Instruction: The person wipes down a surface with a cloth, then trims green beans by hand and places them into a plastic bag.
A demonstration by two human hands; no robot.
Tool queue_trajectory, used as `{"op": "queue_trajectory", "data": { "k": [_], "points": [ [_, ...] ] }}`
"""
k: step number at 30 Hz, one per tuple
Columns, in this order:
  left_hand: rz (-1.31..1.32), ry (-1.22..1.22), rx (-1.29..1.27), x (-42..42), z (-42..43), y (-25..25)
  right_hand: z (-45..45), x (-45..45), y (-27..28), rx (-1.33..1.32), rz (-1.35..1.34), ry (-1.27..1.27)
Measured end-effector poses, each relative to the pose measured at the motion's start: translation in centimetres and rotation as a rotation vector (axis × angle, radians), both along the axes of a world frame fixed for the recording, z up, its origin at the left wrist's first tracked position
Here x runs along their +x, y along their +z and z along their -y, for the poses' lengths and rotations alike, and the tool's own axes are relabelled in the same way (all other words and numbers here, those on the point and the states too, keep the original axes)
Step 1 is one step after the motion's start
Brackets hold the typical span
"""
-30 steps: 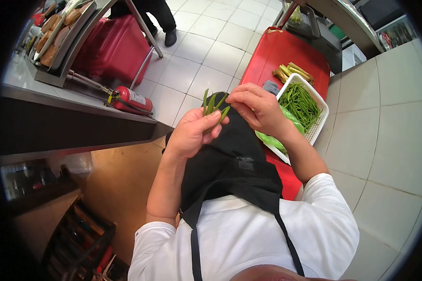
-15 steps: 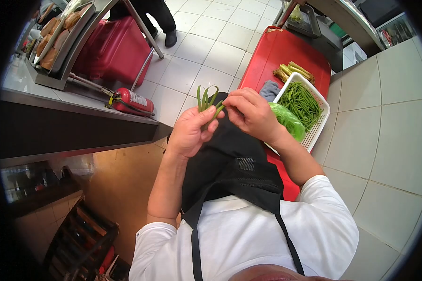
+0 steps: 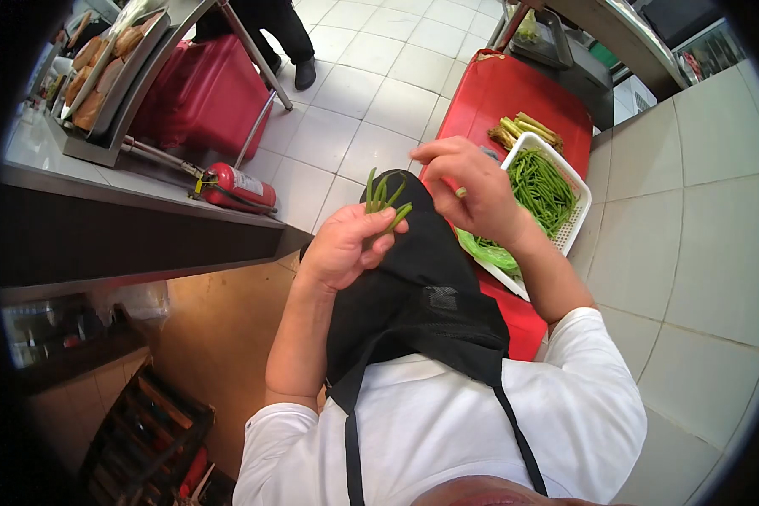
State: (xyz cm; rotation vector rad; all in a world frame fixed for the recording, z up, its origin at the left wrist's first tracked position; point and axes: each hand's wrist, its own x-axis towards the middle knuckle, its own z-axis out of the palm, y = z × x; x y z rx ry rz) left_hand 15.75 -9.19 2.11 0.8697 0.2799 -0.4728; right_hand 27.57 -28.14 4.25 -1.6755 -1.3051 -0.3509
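Note:
My left hand (image 3: 346,242) is closed around several green beans (image 3: 383,196), whose tips stick up past the thumb above the black apron. Apart from it, over the near edge of the basket, is my right hand (image 3: 474,192). Its index finger reaches out to the left, while the thumb and other fingers curl in. Between them shows a small pale-green bean piece (image 3: 460,192). Under and beyond the right wrist stands a white plastic basket (image 3: 584,196) heaped with green beans (image 3: 541,187). A green plastic bag (image 3: 489,251) lies at its near side, partly hidden by the forearm.
The basket rests on a red surface (image 3: 481,93) beside a bundle of pale stalks (image 3: 527,131). To the left are a steel-edged counter (image 3: 67,173), a fire extinguisher (image 3: 238,187) and a dark red bin (image 3: 202,93). A person's leg and shoe (image 3: 304,72) appear on the tiled floor.
My right hand has moved right, away from the beans in my left hand, toward the basket, carrying a small piece. My left hand has dropped slightly, still holding the beans.

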Motion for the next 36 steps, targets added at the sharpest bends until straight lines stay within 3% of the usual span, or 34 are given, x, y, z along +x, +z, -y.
{"op": "queue_trajectory", "data": {
  "k": [2, 5, 9, 12, 15, 20, 23, 28, 31, 33, 35, 36],
  "points": [
    [0.007, -0.037, -0.016, 0.0, 0.2, 0.3, 0.0, 0.2, 0.7, -0.084, 0.148, 0.084],
    [0.001, -0.058, -0.018, -0.1, 0.2, 0.4, 0.9, 0.7, -1.1, -0.243, -0.002, 0.121],
    [-0.046, -0.074, -0.008, -0.2, 0.0, -0.4, 1.1, -0.6, -2.0, -0.035, -0.012, -0.014],
    [-0.061, -0.126, -0.014, 0.0, 0.5, -0.7, 1.3, -0.9, -1.2, -0.040, 0.227, 0.040],
    [-0.091, -0.142, -0.014, 0.1, 1.2, -1.0, 1.8, -0.6, -3.3, -0.205, 0.242, 0.065],
    [-0.119, -0.139, -0.001, -0.1, 1.4, -2.3, 2.9, -1.7, -6.4, -0.110, -0.149, 0.127],
    [-0.178, -0.199, 0.046, -0.1, 1.4, -3.3, 3.8, -3.1, -8.3, -0.104, -0.210, 0.102],
    [-0.236, -0.347, 0.118, 0.3, 2.9, -4.3, 5.4, -6.4, -10.9, -0.074, -0.540, -0.036],
    [-0.234, -0.389, 0.107, 0.9, 4.0, -4.4, 5.0, -8.8, -12.0, 0.248, -1.214, -0.132],
    [-0.232, -0.406, 0.080, 1.3, 4.8, -4.5, 4.9, -8.5, -12.5, 0.610, -1.515, -0.095],
    [-0.232, -0.403, 0.036, 1.5, 5.5, -4.7, 6.1, -7.2, -12.8, 0.957, -1.664, -0.056],
    [-0.228, -0.389, 0.016, 1.5, 5.6, -4.9, 7.0, -7.0, -12.8, 0.770, -1.433, -0.240]
  ]
}}
